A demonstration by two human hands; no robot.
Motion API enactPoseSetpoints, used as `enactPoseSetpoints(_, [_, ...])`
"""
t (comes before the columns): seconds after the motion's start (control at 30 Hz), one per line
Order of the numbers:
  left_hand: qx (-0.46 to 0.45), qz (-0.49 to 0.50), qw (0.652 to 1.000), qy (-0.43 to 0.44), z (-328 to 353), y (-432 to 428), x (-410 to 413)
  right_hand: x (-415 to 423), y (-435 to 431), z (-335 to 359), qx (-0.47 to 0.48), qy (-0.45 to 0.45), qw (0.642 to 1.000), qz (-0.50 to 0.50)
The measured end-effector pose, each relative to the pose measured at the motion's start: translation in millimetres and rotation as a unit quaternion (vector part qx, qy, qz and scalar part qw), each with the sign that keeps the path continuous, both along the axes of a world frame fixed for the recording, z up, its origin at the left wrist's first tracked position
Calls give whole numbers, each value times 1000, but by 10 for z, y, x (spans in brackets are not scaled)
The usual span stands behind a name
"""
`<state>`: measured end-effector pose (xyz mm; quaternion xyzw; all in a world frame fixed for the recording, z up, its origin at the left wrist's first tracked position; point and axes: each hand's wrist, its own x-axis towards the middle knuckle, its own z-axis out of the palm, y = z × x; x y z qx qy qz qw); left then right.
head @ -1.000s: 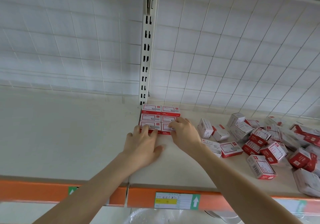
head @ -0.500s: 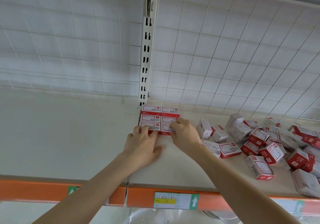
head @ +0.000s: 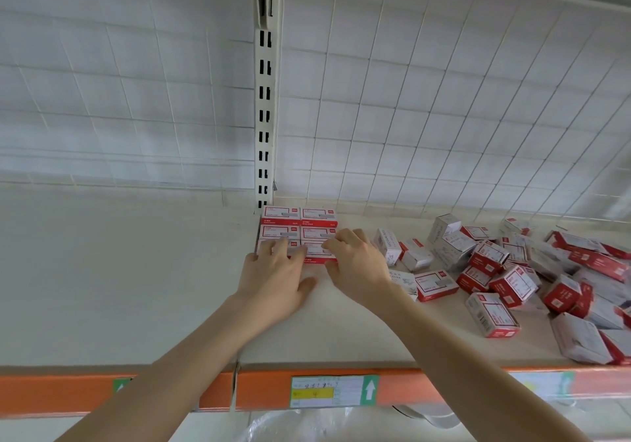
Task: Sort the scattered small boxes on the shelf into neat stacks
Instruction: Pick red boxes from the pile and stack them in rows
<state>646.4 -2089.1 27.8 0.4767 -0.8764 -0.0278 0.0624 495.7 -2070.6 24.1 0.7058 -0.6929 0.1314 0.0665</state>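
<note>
Slides the left hand (head: 273,281) up over the 7 o'clock corner of the block (head: 300,218), fingers straight and spread, pressing flat. Grips the box (head: 316,253) at the block's 5 o'clock corner with the right hand (head: 355,267), fingertips curled on top, thumb against the front face. Seemingly squares the front row against the rest, at 12 o'clock on the shelf (head: 136,288), beside the post (head: 264,117). Differs only slightly from a second ago: then reached just to the block's front edge with the left fingers; keeps the right hand much as before. Leaves the pile (head: 505,271) at 3 o'clock unsorted, so far from done.
</note>
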Motion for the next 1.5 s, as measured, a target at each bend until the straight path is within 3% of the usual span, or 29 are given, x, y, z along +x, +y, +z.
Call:
enactPoseSetpoints(0.17, [-19, -50, 998, 31, 74, 42, -295, -226, 224, 71, -103, -6, 995, 3])
enactPoseSetpoints(0.5, [-48, -186, 980, 51, 207, 291, -1259, -1132, 875, 167, -113, -61, 984, -120])
enactPoseSetpoints(0.63, [-51, -227, 967, 107, 212, 442, -1650, -1563, 1110, 197, -123, -72, 973, -179])
enactPoseSetpoints(0.97, [-79, -216, 965, 126, 360, 894, -3045, -2981, 1685, 346, -124, -69, 972, -188])
enactPoseSetpoints(1.27, [-65, -187, 976, 95, 388, 1299, -4116, -4286, 2028, 443, -63, -85, 961, -254])
enactPoseSetpoints(1.5, [-67, -203, 972, 95, 326, 1559, -4575, -4840, 2267, 374, -8, -109, 942, -317])
